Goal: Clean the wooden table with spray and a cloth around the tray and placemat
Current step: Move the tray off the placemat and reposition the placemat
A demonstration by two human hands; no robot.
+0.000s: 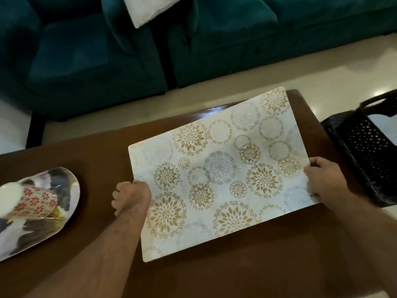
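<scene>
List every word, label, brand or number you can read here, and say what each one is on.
Nothing here can be read in full.
Placemat: a small dark printed mark at its right edge, beside the right hand, partly covered and too blurred to read.
Cup on the tray: floral pattern only, no text.
Black basket: no label visible.

Glossy wooden table (103,147), velvety sofa (96,61).
</scene>
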